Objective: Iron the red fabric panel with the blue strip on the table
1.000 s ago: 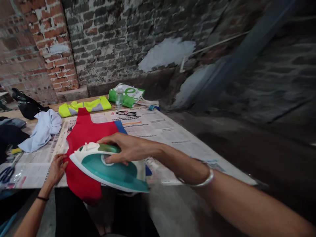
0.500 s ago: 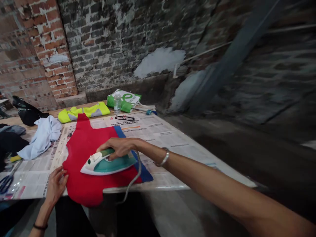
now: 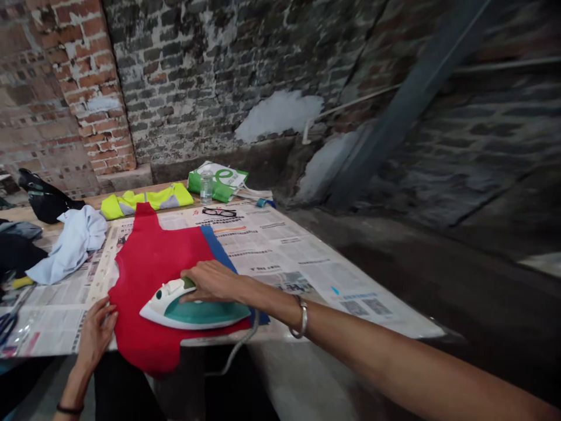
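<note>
My right hand (image 3: 214, 282) is wrapped round the handle of a white and teal clothes iron (image 3: 197, 310). The iron lies with its soleplate on a red garment (image 3: 164, 251), pointing left, near the table's front edge. A blue band (image 3: 214, 242) runs down the garment's right side, partly hidden by the hand and iron. At the garment's lower left edge, my left hand (image 3: 96, 327) has its fingers curled in, with the fabric's edge at the fingertips. The garment's lower end hangs over the front edge. A grey cord (image 3: 239, 351) drops from the iron's heel.
Newspaper (image 3: 280, 257) under clear plastic covers the table. Behind the garment are a yellow reflective vest (image 3: 170, 196), glasses (image 3: 219, 212), a plastic bottle (image 3: 205, 188) and a green-white bag (image 3: 223, 181). Light blue cloth (image 3: 72, 242), a black bag (image 3: 46, 199) and scissors (image 3: 7, 324) lie left.
My right hand has drawn the iron down the garment toward the table's front edge. My left hand has stayed at the garment's left edge. The view has shifted slightly.
</note>
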Demonstrator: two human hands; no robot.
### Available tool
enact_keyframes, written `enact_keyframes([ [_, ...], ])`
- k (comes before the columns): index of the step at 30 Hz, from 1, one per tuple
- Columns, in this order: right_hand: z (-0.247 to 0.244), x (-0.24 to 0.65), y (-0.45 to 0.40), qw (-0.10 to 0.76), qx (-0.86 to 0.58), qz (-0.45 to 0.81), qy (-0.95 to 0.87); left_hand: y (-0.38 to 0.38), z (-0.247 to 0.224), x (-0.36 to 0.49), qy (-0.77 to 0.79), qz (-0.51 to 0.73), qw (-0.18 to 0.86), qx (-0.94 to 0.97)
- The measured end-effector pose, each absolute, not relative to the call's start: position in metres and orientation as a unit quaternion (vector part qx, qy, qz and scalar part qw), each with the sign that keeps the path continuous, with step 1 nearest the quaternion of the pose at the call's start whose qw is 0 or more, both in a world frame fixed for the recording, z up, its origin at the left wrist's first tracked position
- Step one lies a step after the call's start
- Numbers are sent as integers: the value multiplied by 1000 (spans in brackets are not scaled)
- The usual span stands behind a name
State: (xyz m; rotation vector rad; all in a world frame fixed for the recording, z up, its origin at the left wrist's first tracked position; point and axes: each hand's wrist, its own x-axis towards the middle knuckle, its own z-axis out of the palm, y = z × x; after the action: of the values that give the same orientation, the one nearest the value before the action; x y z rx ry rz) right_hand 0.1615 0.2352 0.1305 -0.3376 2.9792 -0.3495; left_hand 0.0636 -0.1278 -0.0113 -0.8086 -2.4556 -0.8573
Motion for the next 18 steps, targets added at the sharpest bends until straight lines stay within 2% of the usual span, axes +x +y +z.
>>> enact_keyframes([
  [4,124,162,244,30,-10,-94,995,-124,-16,66,-887,-302,219,-272],
  [8,119,158,242,14,47,-98,994,-89,-19,94,-871,-303,268,-279],
  [13,115,152,244,13,91,-110,990,-19,-33,135,-851,-308,196,-377],
  [18,107,130,262,25,171,-109,979,22,-40,143,-870,-262,158,-386],
])
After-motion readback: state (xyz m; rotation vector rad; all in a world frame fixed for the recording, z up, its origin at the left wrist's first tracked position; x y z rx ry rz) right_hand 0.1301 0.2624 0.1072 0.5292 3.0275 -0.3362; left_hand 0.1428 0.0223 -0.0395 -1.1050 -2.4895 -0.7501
